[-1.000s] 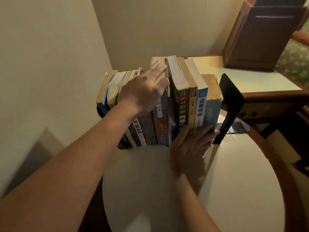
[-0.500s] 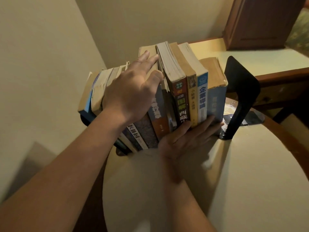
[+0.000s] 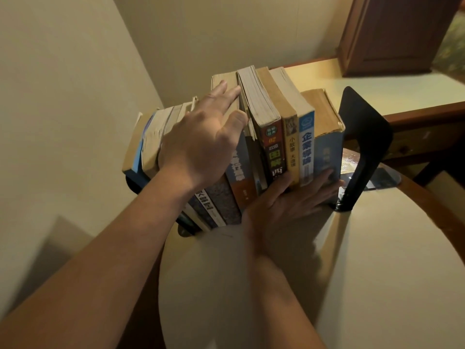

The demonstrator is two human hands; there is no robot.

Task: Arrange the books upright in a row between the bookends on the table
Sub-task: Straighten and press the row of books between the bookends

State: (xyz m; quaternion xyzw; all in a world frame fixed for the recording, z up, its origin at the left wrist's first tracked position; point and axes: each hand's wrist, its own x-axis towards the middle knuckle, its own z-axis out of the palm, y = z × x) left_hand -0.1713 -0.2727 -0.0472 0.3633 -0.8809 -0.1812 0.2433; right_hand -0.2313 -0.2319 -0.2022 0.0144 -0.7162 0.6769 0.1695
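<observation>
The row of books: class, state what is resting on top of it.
The left hand lies flat, fingers straight, across the top edges of several books. The page edges under its palm are covered.

Spreads the right hand wider across the lower spines of the books, reaching, seemingly, nearer the right bookend.

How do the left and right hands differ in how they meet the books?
The left hand lies on top of the books, over the page edges; the right hand presses low against the spines, near the table. The left hand is sharp; the right hand is blurred. Both are flat, fingers straight, gripping nothing.
</observation>
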